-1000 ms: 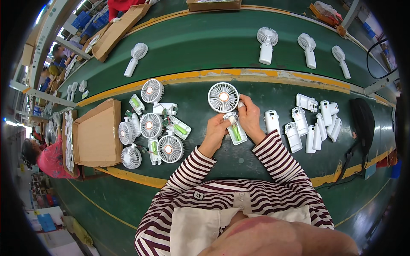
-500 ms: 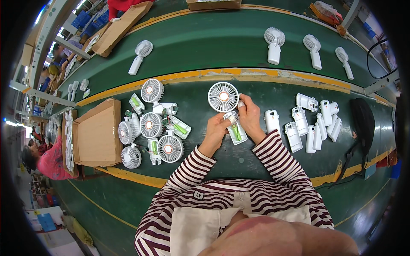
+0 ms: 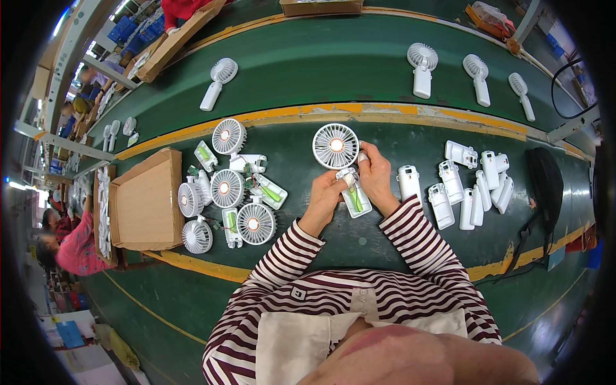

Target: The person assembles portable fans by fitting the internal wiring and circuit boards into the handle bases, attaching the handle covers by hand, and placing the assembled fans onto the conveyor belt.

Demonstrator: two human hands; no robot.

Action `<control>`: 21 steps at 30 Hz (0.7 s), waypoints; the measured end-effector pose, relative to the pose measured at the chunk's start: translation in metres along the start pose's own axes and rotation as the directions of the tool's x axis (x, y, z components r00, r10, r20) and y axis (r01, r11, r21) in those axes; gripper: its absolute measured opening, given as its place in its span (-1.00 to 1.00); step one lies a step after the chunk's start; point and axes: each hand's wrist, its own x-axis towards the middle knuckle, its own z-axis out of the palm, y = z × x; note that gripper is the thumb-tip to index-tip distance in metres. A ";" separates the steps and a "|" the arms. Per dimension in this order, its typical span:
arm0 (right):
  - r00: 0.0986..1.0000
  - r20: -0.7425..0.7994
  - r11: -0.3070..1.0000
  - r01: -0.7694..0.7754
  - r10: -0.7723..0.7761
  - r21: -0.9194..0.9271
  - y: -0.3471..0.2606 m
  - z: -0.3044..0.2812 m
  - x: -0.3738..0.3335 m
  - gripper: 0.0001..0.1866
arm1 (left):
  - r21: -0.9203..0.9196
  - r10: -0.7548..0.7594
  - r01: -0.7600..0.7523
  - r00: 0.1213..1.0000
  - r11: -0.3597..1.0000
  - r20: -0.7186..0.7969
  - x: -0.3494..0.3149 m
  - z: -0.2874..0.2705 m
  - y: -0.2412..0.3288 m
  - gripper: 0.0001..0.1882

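Open-backed white fan point(image 3: 335, 146), gripped at the neck, both hands.
My left hand point(image 3: 325, 195) is closed on the handle's top, my right hand point(image 3: 376, 174) pinches the opposite side; fan held mid-bench point(image 3: 292, 144). Risk, I judge: thumb pressure pinching thin wires beside the green cell point(image 3: 359, 204), or slack fingers letting the head tip.

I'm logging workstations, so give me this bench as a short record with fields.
Hands: left hand and right hand, both on one white fan
Held fan: orange-ringed centre; open handle showing a green cylinder
Left of hands: more fans, cardboard tray
Right of hands: white casings, black strapped item
Beyond: white fans lying on a green surface
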 end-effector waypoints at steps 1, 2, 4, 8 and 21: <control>1.000 0.000 1.000 0.000 0.000 0.000 0.000 0.000 0.000 -0.76 | -0.001 0.000 0.000 1.000 1.000 0.000 0.000 0.000 0.000 -0.84; 1.000 0.001 1.000 -0.002 0.002 -0.001 0.000 0.000 0.000 -0.75 | -0.001 0.000 0.000 1.000 1.000 -0.001 0.000 0.000 0.000 -0.84; 1.000 0.002 1.000 -0.004 0.004 -0.003 0.001 0.000 0.000 -0.75 | -0.007 -0.003 0.003 1.000 1.000 -0.004 0.000 0.000 0.000 -0.84; 1.000 0.000 1.000 -0.006 0.006 -0.001 0.001 0.000 0.000 -0.75 | -0.022 0.001 -0.001 1.000 1.000 -0.003 0.000 0.001 0.001 -0.84; 1.000 -0.015 1.000 0.021 -0.021 -0.009 0.000 0.000 0.000 -0.76 | -0.006 -0.002 0.002 1.000 1.000 -0.012 -0.001 0.001 0.001 -0.82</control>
